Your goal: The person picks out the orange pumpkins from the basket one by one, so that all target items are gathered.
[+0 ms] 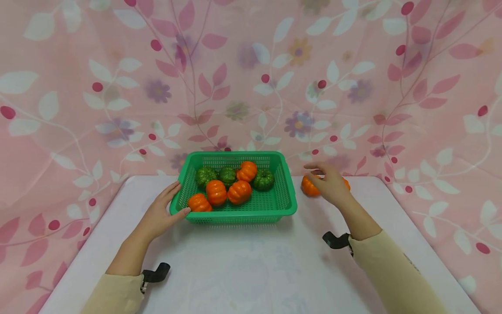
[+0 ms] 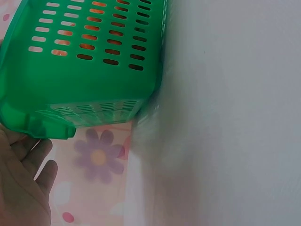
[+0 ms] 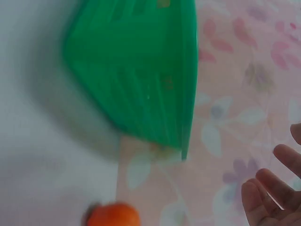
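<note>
Left hand braces the green basket at its left rim, fingers straight. Right hand hovers, fingers spread, over an orange pumpkin just right of the basket. Risk: a glancing touch likely rolls the pumpkin away.

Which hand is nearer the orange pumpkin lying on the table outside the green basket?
Right. The right hand hovers over the orange pumpkin; the left hand rests on the green plastic basket's opposite end.
</note>
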The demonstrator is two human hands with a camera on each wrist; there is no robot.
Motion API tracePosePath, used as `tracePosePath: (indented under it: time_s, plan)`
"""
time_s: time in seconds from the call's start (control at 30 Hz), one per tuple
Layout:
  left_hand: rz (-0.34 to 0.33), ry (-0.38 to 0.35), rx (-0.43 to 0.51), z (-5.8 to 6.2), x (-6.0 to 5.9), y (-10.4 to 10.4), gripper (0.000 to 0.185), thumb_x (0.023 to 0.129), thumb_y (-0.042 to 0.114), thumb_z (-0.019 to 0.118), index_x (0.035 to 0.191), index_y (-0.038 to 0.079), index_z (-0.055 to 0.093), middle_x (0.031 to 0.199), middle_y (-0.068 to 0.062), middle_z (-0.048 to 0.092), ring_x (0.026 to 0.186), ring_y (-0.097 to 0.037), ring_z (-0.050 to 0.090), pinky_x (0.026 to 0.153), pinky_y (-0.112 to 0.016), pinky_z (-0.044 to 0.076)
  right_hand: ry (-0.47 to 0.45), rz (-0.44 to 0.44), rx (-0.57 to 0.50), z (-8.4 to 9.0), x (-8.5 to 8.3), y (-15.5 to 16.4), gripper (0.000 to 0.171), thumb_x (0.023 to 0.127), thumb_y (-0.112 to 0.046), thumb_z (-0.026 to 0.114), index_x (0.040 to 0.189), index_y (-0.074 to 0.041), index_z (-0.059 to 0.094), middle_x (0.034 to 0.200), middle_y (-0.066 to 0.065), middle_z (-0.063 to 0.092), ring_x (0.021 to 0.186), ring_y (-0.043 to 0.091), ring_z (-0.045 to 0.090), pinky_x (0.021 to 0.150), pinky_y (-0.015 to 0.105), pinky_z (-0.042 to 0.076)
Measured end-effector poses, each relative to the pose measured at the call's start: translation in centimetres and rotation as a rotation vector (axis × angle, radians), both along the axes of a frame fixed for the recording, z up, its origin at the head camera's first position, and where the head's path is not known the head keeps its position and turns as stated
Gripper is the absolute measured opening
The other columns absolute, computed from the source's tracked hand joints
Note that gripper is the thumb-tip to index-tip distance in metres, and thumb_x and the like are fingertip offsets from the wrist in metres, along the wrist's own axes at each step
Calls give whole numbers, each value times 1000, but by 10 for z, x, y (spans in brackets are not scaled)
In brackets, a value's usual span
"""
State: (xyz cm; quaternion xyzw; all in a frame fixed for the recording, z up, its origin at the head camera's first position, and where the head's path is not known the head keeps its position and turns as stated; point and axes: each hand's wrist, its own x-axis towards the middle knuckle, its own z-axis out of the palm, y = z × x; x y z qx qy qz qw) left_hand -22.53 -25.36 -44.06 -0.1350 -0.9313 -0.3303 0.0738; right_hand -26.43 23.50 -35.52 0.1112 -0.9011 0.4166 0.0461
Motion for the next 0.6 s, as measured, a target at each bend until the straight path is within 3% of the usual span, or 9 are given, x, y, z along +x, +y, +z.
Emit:
tracePosePath:
  time_s: [0.27, 0.6]
  plan:
    - [0, 4, 1, -2, 0, -1, 86, 92, 43, 71, 157, 5, 31, 165, -11, 22, 147, -45, 23, 108, -72, 25, 67, 93, -53, -7, -4, -59, 34, 101, -26, 62, 129, -7, 63, 133, 14, 56, 116, 33, 59, 97, 49, 51]
    - [-5, 16, 5, -1, 0, 0, 85, 92, 42, 72, 157, 4, 32, 164, -12, 23, 146, -45, 23, 109, -72, 24, 43, 125, -28, -22, -12, -114, 38, 100, -31, 63, 129, -6, 64, 134, 13, 58, 115, 31, 60, 91, 48, 54]
